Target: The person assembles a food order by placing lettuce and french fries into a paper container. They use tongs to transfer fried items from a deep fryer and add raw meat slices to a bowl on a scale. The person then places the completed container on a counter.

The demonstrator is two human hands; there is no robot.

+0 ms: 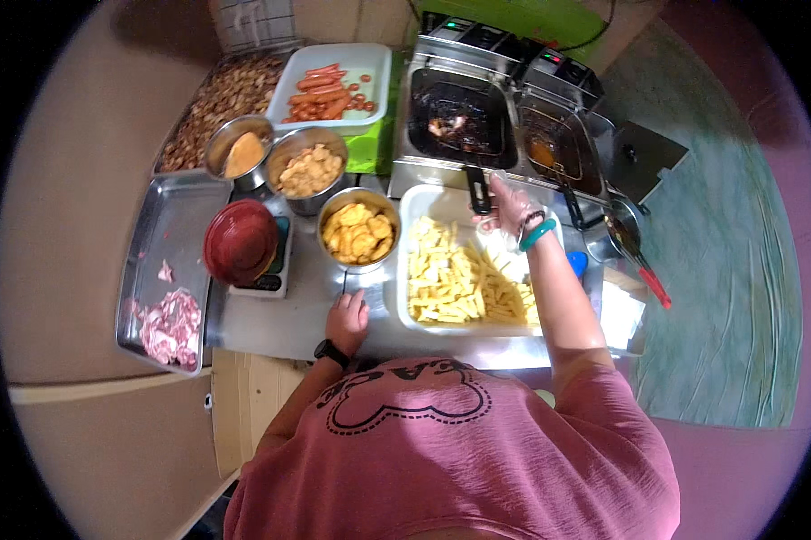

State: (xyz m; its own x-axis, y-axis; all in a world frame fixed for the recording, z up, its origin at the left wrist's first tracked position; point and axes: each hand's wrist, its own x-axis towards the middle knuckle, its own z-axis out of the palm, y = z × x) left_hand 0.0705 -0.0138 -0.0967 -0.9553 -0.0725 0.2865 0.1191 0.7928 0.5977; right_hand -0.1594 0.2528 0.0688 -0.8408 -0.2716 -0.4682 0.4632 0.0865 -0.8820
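My right hand (510, 209), in a clear plastic glove with a teal bangle at the wrist, is beside the black handle (478, 190) of a fryer basket. Its fingers look apart and partly curled near the handle's end, and the handle shows uncovered. The basket sits in the left fryer well (459, 117), where pale pieces show in dark oil. Below that hand, a white tub (403, 270) holds cut potato fries (446, 279). On the counter's near edge, my left hand (348, 319) lies with nothing in it, just short of a steel bowl of yellow pieces (358, 232).
Left of centre, a red bowl (240, 241) rests on a scale (282, 261), beside a steel tray (167, 216) with raw meat. Behind stand two steel bowls and a white tub of sausages (320, 94). Red-handled tongs (644, 270) lie beyond the right fryer well (549, 144).
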